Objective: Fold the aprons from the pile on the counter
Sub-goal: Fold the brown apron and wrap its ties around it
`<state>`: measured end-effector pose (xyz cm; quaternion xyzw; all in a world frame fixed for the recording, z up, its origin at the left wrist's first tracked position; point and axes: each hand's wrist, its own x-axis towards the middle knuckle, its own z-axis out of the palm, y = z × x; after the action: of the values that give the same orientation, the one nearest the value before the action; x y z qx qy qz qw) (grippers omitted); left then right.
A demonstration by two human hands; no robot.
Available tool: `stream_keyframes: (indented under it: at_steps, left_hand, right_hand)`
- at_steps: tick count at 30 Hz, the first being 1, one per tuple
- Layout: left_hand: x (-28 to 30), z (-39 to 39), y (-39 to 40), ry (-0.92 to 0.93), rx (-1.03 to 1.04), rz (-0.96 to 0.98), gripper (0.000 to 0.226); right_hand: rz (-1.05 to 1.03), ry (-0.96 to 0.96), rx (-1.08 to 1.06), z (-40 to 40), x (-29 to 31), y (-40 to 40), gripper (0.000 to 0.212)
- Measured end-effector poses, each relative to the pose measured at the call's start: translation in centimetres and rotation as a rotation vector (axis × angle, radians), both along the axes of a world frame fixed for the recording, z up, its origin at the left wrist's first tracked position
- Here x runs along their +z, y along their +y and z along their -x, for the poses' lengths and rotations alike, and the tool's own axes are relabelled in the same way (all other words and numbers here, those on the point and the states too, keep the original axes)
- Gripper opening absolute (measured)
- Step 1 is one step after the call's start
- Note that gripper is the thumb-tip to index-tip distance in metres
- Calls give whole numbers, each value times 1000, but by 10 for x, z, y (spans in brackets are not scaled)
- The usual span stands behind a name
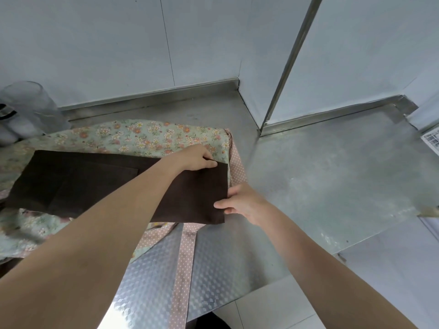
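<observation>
— How did the brown apron (95, 184) lie?
— Flat on the floral apron (147, 136) on the desk (320, 176), long axis left to right.
— And the hands?
— The left hand (197, 159) pinched its far right corner, the right hand (240, 203) its near one; fingers partly hidden.

The folded apron (118, 186) is plain dark brown. Under it lies a pale green apron (152, 136) with pink and white flowers, trimmed in pink dotted strap (183, 269). The surface (320, 181) is dull silver.
</observation>
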<state>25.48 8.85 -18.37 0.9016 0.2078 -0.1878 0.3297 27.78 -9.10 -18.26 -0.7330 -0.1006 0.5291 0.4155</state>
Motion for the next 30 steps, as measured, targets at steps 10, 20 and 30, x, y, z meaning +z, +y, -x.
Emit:
stream_keyframes:
  at_steps: [10,20,30]
  left_hand:
    - [0,-7,-6,-96,172,7,28]
    - [3,-6,-10,-140,240,16,30]
    - [8,58,36,63,135,-225,39]
  right_hand:
    - [60,-119,18,-6,-2,-8,8]
    - [52,-217,-3,-25,8,10,16]
    - [278,-624,450,-37,30,70,49]
